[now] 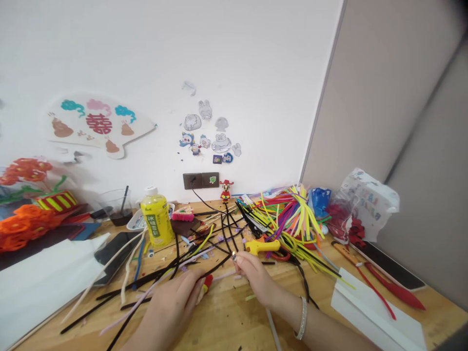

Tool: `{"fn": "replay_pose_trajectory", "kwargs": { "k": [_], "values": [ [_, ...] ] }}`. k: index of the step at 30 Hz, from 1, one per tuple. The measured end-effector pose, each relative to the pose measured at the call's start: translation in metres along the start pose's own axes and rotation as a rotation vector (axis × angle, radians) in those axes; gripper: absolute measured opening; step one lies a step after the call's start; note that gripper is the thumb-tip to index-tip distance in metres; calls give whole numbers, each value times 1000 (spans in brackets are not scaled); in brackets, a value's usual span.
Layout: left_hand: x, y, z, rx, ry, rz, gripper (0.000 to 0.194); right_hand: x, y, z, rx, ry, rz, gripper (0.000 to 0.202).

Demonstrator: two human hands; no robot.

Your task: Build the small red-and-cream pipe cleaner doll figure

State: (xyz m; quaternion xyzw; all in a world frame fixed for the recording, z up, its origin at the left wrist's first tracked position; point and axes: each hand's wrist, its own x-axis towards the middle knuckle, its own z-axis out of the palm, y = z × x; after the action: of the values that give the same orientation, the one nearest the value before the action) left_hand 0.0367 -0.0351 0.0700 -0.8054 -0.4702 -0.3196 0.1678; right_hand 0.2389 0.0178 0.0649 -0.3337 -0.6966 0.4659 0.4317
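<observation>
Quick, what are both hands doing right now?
Left hand: curled over a small red piece; grip unclear.
Right hand: fingertips pinched shut on a tiny piece, too small to tell what.

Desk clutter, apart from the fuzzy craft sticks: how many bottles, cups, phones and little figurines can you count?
Yellow drink bottle: 1
Clear plastic cup with a dark straw: 1
Dark phone lying flat, left of the bottle: 1
Red figurine by the wall socket: 1
Total: 4

- Left hand (171, 304): bare, no ring or band showing, forearm unsleeved.
- Right hand (256, 278): bare, forearm unsleeved.
- Silver bracelet (302, 318) just behind the right hand, at the wrist.
</observation>
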Motion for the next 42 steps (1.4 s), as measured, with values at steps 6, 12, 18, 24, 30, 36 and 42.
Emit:
{"fn": "replay_pose_trajectory", "kwargs": {
  "k": [6,12,18,24,30,36,42],
  "values": [
    [2,1,-1,10,-9,0,22,-4,-6,1,-118,24,-7,26],
    [2,1,-1,6,7,10,19,-5,-6,2,-144,-9,-5,27],
    [5,6,-6,14,32,15,19,-5,-8,2,-174,-13,-19,26],
    [4,4,-4,4,17,19,17,-4,-7,2,-202,2,-28,26],
    [3,3,-3,17,11,18,18,-3,-1,1,-189,25,-45,24],
    [4,5,-5,6,17,9,19,-6,-7,3,-225,1,-64,24],
    [2,5,-2,-35,-10,-1,15,-7,-8,6,-283,-12,-68,21]
  ]
}}
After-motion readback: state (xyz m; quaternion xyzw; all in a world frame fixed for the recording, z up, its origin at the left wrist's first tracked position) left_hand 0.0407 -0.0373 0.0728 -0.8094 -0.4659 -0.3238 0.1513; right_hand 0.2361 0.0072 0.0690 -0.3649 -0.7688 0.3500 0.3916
